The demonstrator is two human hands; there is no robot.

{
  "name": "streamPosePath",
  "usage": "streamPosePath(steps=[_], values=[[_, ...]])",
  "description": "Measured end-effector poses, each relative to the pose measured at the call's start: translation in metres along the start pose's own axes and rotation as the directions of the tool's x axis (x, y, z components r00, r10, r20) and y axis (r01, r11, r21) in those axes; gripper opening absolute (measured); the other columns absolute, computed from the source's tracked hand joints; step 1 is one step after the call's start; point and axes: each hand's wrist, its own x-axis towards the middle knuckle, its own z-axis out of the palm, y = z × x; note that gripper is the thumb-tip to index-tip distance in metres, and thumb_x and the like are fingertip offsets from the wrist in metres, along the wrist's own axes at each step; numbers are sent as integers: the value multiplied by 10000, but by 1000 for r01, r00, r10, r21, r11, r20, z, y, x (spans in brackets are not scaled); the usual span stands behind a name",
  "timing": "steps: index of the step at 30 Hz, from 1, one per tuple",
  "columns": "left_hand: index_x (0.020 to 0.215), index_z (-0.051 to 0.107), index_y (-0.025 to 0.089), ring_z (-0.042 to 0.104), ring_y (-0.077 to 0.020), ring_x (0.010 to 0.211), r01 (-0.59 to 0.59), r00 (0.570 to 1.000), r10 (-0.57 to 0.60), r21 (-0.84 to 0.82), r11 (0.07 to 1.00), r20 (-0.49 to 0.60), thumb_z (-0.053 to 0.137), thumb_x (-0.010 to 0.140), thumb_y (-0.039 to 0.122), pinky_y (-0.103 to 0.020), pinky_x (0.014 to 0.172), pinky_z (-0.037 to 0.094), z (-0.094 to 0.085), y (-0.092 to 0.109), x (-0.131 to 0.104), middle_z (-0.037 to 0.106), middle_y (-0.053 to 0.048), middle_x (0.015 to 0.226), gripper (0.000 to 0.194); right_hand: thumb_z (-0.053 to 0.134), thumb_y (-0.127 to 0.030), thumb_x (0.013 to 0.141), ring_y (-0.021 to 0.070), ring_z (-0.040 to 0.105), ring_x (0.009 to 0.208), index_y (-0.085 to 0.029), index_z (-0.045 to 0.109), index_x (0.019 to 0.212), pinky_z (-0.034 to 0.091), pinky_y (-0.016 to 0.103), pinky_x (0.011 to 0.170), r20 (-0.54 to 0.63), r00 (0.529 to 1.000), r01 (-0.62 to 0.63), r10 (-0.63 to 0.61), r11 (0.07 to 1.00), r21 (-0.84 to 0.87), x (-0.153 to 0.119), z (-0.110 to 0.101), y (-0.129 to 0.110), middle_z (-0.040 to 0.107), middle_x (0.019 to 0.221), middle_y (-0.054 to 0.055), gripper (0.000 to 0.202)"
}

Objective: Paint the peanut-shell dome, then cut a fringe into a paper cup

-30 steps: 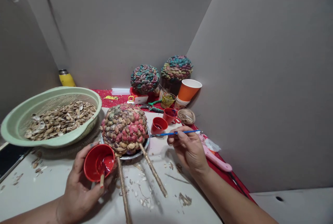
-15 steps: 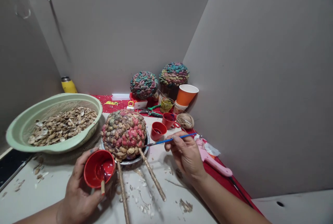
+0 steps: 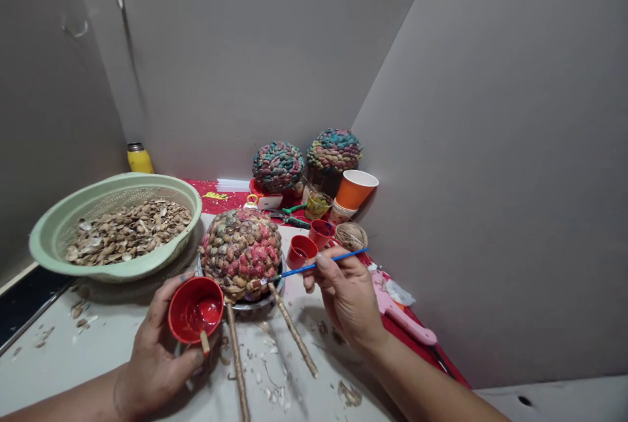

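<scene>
We are seeing a round red cup, a slim blue paintbrush and a bumpy dome patched pink, tan and brown.

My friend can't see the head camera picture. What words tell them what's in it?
A person's right hand holds a blue paintbrush with its tip at a bumpy, partly pinkish-red dome, while the left hand holds a red cup. A green basket of shells sits at left; two multicoloured bumpy balls stand behind.
</scene>
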Motion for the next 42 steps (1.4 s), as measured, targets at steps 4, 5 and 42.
streamPosePath(steps=[4, 5, 42], values=[[1465, 504, 237, 756, -309, 1148, 27, 1000, -27, -10, 1000, -1, 775, 819, 246, -404, 982, 629, 0, 2, 2, 704, -150, 1332, 701, 854, -453, 841, 116, 636, 482, -200, 720, 769, 548, 218, 508, 30, 998, 50, -48, 996, -80, 1, -7, 2, 728, 635, -3, 295], [1463, 506, 232, 750, -318, 1161, 39, 999, -39, -12, 999, -1, 775, 822, 252, -417, 992, 625, 0, 2, 2, 702, -156, 1335, 695, 840, -449, 858, 124, 643, 493, -202, 721, 780, 556, 229, 520, 40, 997, 74, -70, 992, -105, 1, -9, 3, 731, 639, 0, 284], [1490, 481, 242, 752, -331, 1165, 49, 999, -49, 8, 999, 7, 737, 827, 244, -422, 972, 628, 0, 4, 5, 693, -174, 1334, 710, 762, -319, 949, 144, 692, 589, -237, 727, 873, 594, 274, 593, 45, 942, 335, -333, 917, -218, -1, -11, 3, 782, 790, 5, 117]])
